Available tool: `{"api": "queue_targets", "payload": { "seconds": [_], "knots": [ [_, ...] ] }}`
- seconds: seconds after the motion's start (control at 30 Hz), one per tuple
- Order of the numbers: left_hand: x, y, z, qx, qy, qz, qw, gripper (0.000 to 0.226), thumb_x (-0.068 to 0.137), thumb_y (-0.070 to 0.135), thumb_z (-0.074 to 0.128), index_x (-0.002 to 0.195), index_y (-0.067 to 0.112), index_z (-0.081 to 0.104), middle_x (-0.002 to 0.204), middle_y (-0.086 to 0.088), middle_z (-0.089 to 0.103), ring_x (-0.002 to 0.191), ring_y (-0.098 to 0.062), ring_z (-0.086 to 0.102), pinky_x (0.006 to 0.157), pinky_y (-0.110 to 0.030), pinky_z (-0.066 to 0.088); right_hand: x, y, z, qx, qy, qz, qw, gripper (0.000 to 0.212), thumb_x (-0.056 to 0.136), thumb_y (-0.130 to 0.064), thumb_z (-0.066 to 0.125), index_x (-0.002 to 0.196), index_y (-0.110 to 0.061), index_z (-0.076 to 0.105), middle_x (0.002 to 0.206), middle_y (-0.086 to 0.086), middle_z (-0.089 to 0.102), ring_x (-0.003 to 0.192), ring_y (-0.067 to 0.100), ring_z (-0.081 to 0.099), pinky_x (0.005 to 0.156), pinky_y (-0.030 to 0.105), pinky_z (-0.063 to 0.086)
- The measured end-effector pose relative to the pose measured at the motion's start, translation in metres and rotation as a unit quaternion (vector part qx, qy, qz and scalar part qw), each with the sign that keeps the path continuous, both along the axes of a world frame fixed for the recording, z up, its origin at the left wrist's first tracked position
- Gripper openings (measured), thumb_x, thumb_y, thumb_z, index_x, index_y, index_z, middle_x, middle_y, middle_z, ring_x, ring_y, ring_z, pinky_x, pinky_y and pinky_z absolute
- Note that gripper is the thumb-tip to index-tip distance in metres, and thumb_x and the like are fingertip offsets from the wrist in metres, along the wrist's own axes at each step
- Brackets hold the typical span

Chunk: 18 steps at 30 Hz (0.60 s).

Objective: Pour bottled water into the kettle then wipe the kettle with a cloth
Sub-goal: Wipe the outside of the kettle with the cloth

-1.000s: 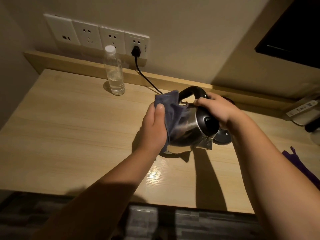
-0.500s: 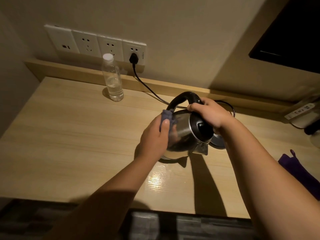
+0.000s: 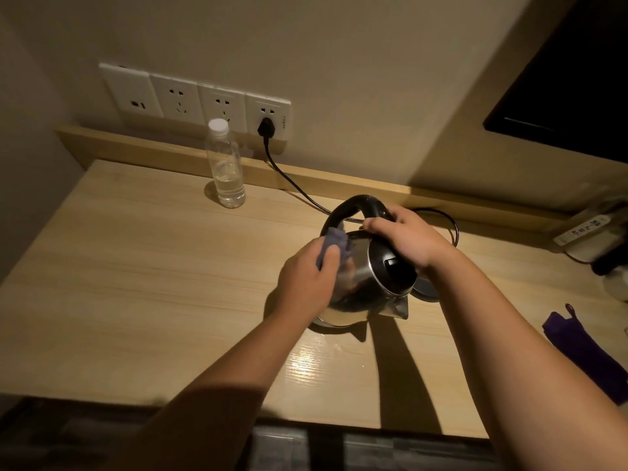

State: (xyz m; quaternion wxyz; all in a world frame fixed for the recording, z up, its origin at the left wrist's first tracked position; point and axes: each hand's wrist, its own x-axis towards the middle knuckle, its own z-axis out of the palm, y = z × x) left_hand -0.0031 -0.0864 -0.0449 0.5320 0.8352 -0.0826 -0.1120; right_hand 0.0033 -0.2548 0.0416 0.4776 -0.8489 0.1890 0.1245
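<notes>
Upright, capped bottle [image 3: 227,164] holds little water behind kettle [image 3: 368,277].

Dim warm light, glare on the table [image 3: 299,363], long shadows, wide-angle bending at edges.

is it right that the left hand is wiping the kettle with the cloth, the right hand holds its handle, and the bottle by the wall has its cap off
Not quite: the bottle by the wall has its white cap on, as the head view shows. The rest stands: the left hand presses the cloth against the kettle, and the right hand holds its handle.
</notes>
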Motion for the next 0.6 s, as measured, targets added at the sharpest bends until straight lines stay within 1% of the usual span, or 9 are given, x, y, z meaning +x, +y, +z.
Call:
{"api": "queue_targets", "payload": {
  "seconds": [0.1,0.17,0.2,0.27,0.33,0.43,0.5,0.57,0.6],
  "knots": [
    [-0.016,-0.013,0.009,-0.007,-0.149,-0.034,0.988,0.036,0.097,0.039,0.035,0.121,0.028,0.059,0.108,0.011,0.065,0.094,-0.001,0.057,0.076,-0.018,0.048,0.0,-0.001,-0.001,-0.004,0.001,0.006,1.0,0.03,0.09,-0.041,0.059,0.11,-0.019,0.056,0.094,0.01,0.068,0.081,0.026,0.067,0.065,0.033,0.051],
    [-0.016,-0.012,0.005,-0.007,-0.181,-0.04,0.983,0.041,0.097,0.037,0.035,0.126,0.023,0.059,0.112,0.009,0.065,0.097,0.001,0.054,0.079,-0.015,0.045,-0.001,-0.001,0.0,0.001,0.003,0.003,1.0,0.031,0.09,-0.04,0.06,0.111,-0.019,0.056,0.094,0.01,0.068,0.082,0.027,0.068,0.064,0.033,0.051],
    [-0.014,-0.009,0.001,-0.01,-0.164,-0.031,0.986,0.038,0.097,0.038,0.034,0.121,0.024,0.06,0.107,0.009,0.065,0.092,0.0,0.056,0.076,-0.017,0.047,-0.003,-0.002,0.0,0.003,0.004,-0.002,1.0,0.031,0.089,-0.04,0.06,0.112,-0.019,0.055,0.095,0.011,0.067,0.082,0.027,0.067,0.065,0.034,0.051],
    [-0.007,0.001,-0.013,-0.013,-0.066,0.009,0.998,0.027,0.099,0.039,0.036,0.101,0.027,0.06,0.089,0.008,0.064,0.08,-0.007,0.06,0.069,-0.033,0.056,-0.005,-0.002,-0.001,0.008,0.005,-0.012,1.0,0.031,0.089,-0.04,0.061,0.113,-0.021,0.055,0.096,0.011,0.067,0.082,0.027,0.067,0.068,0.037,0.054],
    [0.0,0.013,-0.026,0.004,0.018,0.058,0.998,0.027,0.097,0.048,0.034,0.088,0.034,0.056,0.08,0.006,0.062,0.075,-0.011,0.062,0.072,-0.046,0.059,-0.006,0.001,-0.001,0.008,0.005,-0.011,1.0,0.032,0.088,-0.042,0.061,0.113,-0.022,0.055,0.097,0.01,0.067,0.083,0.027,0.067,0.068,0.037,0.055],
    [-0.008,0.016,-0.029,0.02,0.035,0.083,0.996,0.029,0.092,0.059,0.028,0.088,0.042,0.051,0.084,0.011,0.062,0.08,-0.01,0.063,0.074,-0.047,0.059,-0.005,0.004,-0.002,0.0,0.007,-0.007,1.0,0.035,0.087,-0.043,0.061,0.116,-0.023,0.054,0.097,0.007,0.066,0.086,0.026,0.066,0.064,0.032,0.05],
    [-0.025,0.005,-0.019,0.0,-0.014,0.075,0.997,0.021,0.097,0.05,0.032,0.098,0.045,0.053,0.095,0.013,0.063,0.09,-0.008,0.062,0.077,-0.039,0.058,-0.003,0.005,-0.001,0.003,0.008,-0.016,1.0,0.035,0.087,-0.042,0.061,0.115,-0.022,0.054,0.096,0.008,0.066,0.084,0.026,0.066,0.062,0.031,0.049],
    [-0.045,-0.012,-0.004,-0.014,-0.091,0.064,0.994,0.03,0.102,0.034,0.036,0.125,0.035,0.054,0.122,0.007,0.063,0.117,-0.008,0.056,0.097,-0.035,0.051,-0.004,0.005,-0.001,0.025,0.01,-0.042,0.999,0.032,0.088,-0.039,0.061,0.112,-0.019,0.056,0.092,0.009,0.067,0.077,0.025,0.066,0.06,0.032,0.05],
    [-0.052,-0.02,0.002,-0.012,-0.136,0.054,0.989,0.037,0.102,0.031,0.036,0.135,0.026,0.052,0.135,0.004,0.059,0.13,-0.007,0.046,0.109,-0.035,0.041,-0.006,0.004,-0.002,0.049,0.012,-0.061,0.997,0.031,0.088,-0.037,0.061,0.111,-0.016,0.057,0.092,0.011,0.067,0.075,0.024,0.067,0.06,0.033,0.051]
  ]
}}
